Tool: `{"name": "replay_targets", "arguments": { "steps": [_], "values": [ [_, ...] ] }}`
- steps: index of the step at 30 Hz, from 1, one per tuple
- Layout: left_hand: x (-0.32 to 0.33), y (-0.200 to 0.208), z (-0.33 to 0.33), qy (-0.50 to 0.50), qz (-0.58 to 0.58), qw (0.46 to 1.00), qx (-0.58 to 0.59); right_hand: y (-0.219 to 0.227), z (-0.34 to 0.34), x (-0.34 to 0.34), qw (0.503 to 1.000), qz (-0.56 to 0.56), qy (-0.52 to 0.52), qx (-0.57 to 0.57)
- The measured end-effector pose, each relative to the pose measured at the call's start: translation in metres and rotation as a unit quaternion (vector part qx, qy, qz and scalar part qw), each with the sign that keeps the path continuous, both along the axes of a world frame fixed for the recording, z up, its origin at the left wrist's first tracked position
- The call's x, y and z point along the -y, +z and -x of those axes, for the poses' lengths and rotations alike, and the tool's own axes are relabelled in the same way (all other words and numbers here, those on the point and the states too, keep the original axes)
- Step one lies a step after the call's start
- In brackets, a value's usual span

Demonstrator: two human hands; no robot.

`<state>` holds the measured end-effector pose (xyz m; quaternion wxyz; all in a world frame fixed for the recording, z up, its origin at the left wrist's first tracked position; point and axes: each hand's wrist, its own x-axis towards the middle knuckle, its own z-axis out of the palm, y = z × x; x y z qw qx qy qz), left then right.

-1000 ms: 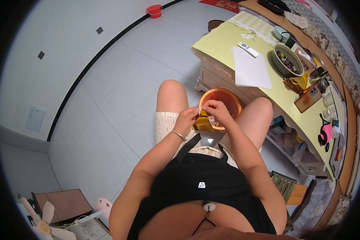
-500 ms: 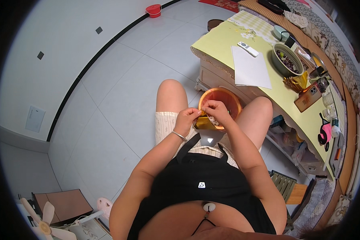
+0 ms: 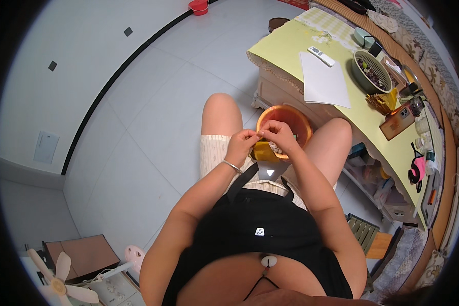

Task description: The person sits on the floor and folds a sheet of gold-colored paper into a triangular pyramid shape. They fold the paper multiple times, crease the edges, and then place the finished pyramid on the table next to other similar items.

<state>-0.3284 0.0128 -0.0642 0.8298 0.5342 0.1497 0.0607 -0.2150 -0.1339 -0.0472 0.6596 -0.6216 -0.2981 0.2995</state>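
Note:
My left hand (image 3: 240, 147) and my right hand (image 3: 281, 138) meet fingertip to fingertip in front of me, both in a pinch. Whatever is between the fingers is too small to make out. Below them is a shiny gold sheet or packet (image 3: 265, 152), partly covered by the hands; whether a finger touches it cannot be told. Just beyond the hands, between my knees, stands an orange round bin (image 3: 297, 116) with some pale litter inside, its near side partly hidden by my right hand. A silver bangle (image 3: 233, 167) circles my left wrist.
On the right, a table with a yellow-green cloth (image 3: 280, 51) bears white paper (image 3: 325, 81), a remote control (image 3: 321, 56), a colander of dark fruit (image 3: 372, 71), folded gold paper (image 3: 382, 103) and a phone (image 3: 398, 121). A fan (image 3: 59, 286) stands at lower left.
The view has shifted slightly, so the bin and table sit a little higher and further right. My hands stay together in a pinch, with small finger movements.

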Motion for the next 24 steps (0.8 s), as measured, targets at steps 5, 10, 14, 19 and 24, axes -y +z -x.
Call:
{"name": "replay_targets", "arguments": {
  "steps": [5,10,14,19,24],
  "values": [
    [0.0069,0.0112,-0.0009,0.008,-0.008,1.000,-0.007,-0.0111,-0.0033,0.0000,1.000,-0.002,-0.021,0.013],
    [0.0053,0.0086,-0.0025,0.008,0.005,1.000,-0.003,-0.0044,0.0020,-0.0023,0.996,-0.002,-0.056,0.067],
    [0.0078,0.0096,-0.0038,0.018,0.002,1.000,0.005,-0.0015,0.0031,-0.0022,0.998,-0.008,-0.044,0.032],
    [0.0070,0.0094,-0.0031,0.012,-0.023,1.000,-0.014,-0.0056,-0.0026,0.0009,0.996,0.036,-0.012,0.077],
    [0.0067,0.0098,-0.0015,0.014,-0.024,1.000,-0.008,-0.0094,-0.0022,-0.0009,0.999,0.020,-0.031,0.024]
  ]
}}
